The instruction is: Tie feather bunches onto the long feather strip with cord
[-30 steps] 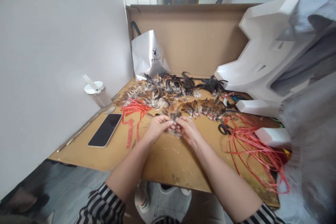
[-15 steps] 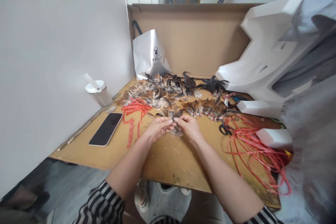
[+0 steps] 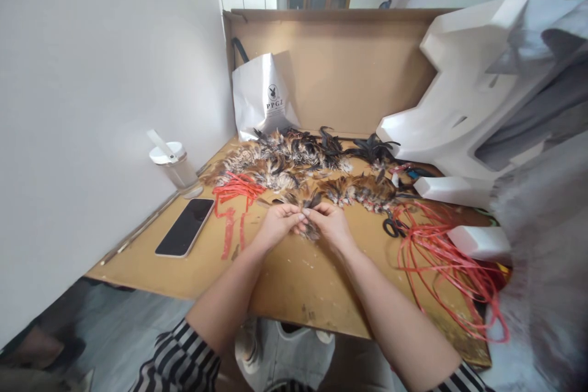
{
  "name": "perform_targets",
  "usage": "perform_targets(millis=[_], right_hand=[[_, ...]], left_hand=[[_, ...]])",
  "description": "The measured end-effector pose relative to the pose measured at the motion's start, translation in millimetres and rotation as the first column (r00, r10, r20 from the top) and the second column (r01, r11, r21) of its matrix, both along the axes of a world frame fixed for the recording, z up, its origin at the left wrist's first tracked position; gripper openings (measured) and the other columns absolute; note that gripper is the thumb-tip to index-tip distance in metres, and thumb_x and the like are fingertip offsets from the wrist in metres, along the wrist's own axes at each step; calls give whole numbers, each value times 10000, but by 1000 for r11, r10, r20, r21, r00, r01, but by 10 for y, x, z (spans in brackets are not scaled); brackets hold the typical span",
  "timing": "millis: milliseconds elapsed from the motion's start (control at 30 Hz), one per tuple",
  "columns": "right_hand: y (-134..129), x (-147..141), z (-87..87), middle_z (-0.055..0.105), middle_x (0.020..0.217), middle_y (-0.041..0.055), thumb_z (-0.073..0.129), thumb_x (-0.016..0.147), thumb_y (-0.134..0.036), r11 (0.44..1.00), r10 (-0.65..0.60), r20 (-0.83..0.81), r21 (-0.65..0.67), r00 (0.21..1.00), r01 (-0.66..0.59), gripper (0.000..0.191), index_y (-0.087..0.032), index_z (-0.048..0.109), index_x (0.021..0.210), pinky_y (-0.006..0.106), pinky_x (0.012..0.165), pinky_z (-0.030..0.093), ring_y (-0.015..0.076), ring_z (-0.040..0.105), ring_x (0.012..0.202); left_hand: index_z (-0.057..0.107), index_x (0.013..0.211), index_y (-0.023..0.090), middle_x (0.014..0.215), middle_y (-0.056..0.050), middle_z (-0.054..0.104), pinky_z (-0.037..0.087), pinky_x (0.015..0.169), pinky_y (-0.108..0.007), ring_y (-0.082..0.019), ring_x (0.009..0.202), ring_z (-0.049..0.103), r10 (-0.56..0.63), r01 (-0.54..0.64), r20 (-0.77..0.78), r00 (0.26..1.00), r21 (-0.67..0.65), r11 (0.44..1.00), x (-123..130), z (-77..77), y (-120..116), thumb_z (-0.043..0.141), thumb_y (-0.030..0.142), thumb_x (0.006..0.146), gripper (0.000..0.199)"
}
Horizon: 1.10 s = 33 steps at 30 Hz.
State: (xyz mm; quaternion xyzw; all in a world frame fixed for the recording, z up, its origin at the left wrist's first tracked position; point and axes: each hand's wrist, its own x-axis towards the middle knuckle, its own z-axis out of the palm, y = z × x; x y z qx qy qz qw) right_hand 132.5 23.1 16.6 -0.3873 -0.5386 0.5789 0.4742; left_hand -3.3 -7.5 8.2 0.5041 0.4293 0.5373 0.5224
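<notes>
A small bunch of brown and grey feathers [image 3: 312, 231] is pinched between my two hands, above the middle of the table. My left hand [image 3: 281, 224] grips it from the left, thumb and fingers closed. From the other side my right hand [image 3: 329, 223] pinches it too, and the thumbs nearly meet. My fingers cover part of the bunch. Just beyond lie heaps of brown, black and pale feathers [image 3: 275, 165], with another row of feather bunches [image 3: 361, 188] to the right. Short red plastic strips [image 3: 239, 187] rest left of my hands.
A phone [image 3: 186, 228] and a lidded cup [image 3: 173, 165] are at the left. Black-handled scissors [image 3: 391, 226] and a tangle of red plastic strapping [image 3: 441, 257] lie right. A silver bag [image 3: 261, 98] stands at the back; white foam [image 3: 473, 86] leans at the right.
My hands stay at nearly the same spot, with the thumbs and fingertips slightly closer together around the feathers. The things on the table have not moved.
</notes>
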Motion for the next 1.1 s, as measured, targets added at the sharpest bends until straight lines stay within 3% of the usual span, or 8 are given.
perform_targets(millis=[467, 733, 900, 1000, 1100], right_hand=[[22, 75, 33, 572, 507, -26, 703, 589, -310, 990, 125, -14, 70, 992, -124, 182, -162, 598, 570, 215, 478, 369, 88, 485, 467], [57, 90, -15, 577, 516, -20, 729, 543, -319, 988, 146, -44, -49, 988, -148, 209, -152, 609, 578, 213, 462, 372, 85, 489, 458], [55, 49, -69, 584, 537, -10, 735, 531, -345, 988, 141, -43, -54, 989, -143, 240, -152, 607, 593, 225, 474, 393, 97, 500, 475], [41, 15, -67, 606, 586, -12, 732, 533, -347, 991, 114, -90, -53, 989, -119, 251, -169, 628, 677, 230, 511, 408, 99, 516, 506], [44, 20, -39, 627, 647, -1, 713, 556, -329, 998, 64, -75, 6, 995, -64, 261, -179, 642, 757, 236, 549, 410, 105, 527, 549]], left_hand=[[661, 714, 91, 642, -74, 652, 434, 475, -192, -101, 498, 568, -30, 29, -19, 999, -48, 998, 46, 46, -28, 670, 298, 640, 220], [655, 714, 85, 690, -96, 666, 434, 485, -190, -102, 518, 578, -61, 65, 35, 998, -148, 987, 51, -9, -19, 679, 292, 627, 226], [648, 710, 87, 695, -94, 666, 431, 488, -190, -98, 518, 576, -71, 77, 42, 997, -152, 985, 41, -35, -16, 676, 287, 633, 216], [638, 703, 87, 665, -84, 658, 426, 480, -186, -98, 513, 575, -22, 31, 69, 997, -126, 992, 5, -2, -8, 683, 286, 627, 217], [632, 700, 87, 650, -67, 651, 412, 470, -158, -81, 518, 568, 113, -92, 161, 980, -134, 987, -71, 62, 13, 696, 271, 617, 212]])
